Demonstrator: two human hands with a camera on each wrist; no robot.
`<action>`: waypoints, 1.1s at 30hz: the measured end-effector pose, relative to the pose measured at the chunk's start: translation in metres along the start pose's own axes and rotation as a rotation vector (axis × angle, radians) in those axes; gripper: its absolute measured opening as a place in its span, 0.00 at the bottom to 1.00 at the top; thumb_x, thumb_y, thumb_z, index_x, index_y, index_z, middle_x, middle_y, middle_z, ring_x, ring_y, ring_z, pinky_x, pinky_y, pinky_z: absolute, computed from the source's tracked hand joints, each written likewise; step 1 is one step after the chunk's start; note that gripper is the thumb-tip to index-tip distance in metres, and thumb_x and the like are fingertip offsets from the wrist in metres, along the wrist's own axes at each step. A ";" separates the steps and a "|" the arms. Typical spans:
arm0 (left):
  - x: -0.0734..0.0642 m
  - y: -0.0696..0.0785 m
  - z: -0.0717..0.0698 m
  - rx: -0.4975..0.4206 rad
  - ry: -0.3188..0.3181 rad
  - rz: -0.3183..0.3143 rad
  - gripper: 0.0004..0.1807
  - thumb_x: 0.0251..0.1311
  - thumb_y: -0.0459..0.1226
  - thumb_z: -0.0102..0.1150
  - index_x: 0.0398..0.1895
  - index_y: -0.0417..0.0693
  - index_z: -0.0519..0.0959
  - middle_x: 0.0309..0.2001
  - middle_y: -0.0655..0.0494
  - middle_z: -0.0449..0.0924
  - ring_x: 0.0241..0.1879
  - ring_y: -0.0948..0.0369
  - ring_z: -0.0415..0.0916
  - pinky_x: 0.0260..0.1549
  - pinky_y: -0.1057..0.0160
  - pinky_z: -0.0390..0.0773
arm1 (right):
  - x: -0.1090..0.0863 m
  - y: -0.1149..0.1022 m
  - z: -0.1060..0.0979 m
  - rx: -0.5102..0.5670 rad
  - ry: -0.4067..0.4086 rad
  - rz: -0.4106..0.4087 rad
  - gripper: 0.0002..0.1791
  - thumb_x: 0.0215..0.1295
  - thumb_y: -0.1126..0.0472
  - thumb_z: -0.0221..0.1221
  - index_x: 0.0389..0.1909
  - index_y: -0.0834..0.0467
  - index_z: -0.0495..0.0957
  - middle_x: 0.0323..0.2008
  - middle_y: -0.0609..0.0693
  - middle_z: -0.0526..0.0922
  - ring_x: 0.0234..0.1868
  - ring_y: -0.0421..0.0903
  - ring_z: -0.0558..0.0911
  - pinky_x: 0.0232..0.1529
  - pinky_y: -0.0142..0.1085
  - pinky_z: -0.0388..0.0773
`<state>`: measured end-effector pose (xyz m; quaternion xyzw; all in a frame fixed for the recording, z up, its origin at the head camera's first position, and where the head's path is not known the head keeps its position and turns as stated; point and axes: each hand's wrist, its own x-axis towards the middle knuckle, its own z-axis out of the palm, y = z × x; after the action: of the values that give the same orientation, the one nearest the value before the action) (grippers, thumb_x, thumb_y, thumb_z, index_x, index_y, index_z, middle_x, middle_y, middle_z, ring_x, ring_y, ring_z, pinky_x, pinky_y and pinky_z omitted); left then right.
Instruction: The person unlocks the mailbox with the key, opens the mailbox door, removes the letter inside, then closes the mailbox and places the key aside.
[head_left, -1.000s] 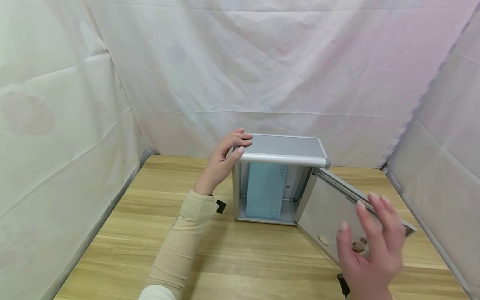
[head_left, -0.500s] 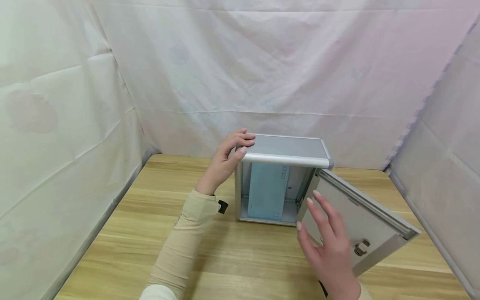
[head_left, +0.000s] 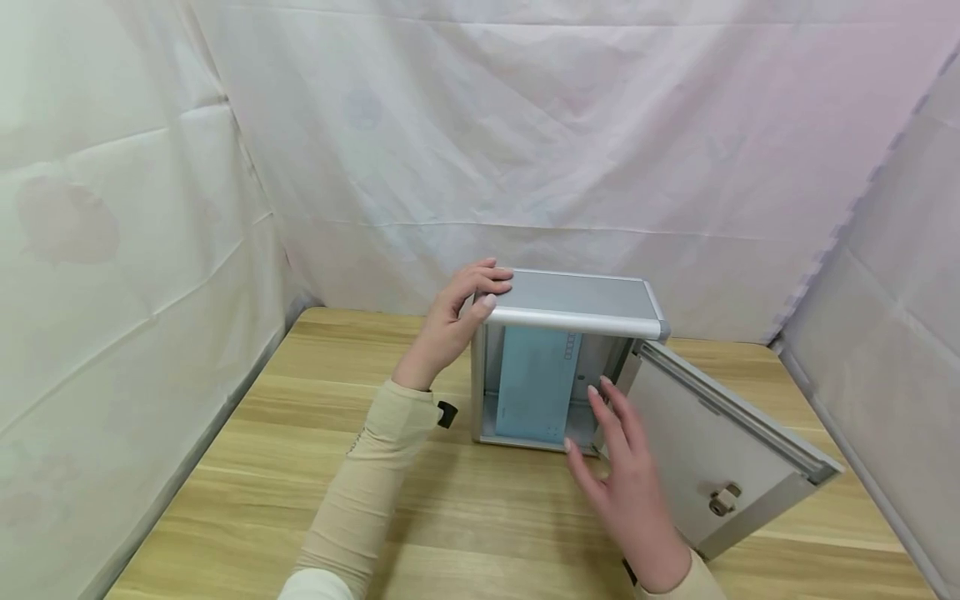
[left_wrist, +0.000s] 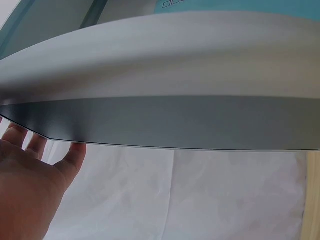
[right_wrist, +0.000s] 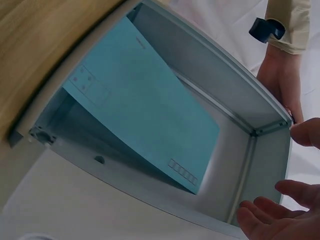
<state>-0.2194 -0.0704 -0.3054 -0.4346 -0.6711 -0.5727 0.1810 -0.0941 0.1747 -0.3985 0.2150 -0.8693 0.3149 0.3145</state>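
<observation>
Head view: a light-blue envelope stands inside a grey box, just right of the frame's centre. The right hand, fingers loosely spread, is before the box's lower right, near the envelope; the left hand holds the box's upper left corner, fingers bent over the top. At lower right the door, bearing a lock, stands wide; below lies a wood-grain table, behind hangs pale cloth
</observation>
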 end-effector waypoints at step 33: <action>0.000 0.000 0.000 -0.013 0.004 -0.001 0.21 0.71 0.41 0.46 0.50 0.28 0.75 0.58 0.32 0.69 0.68 0.41 0.51 0.68 0.54 0.53 | 0.018 0.035 0.067 0.016 -0.143 0.285 0.50 0.59 0.55 0.65 0.73 0.65 0.44 0.69 0.69 0.51 0.66 0.64 0.59 0.58 0.58 0.67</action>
<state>-0.2197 -0.0698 -0.3053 -0.4340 -0.6673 -0.5781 0.1792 -0.1542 0.1508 -0.4408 0.1138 -0.9087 0.3470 0.2024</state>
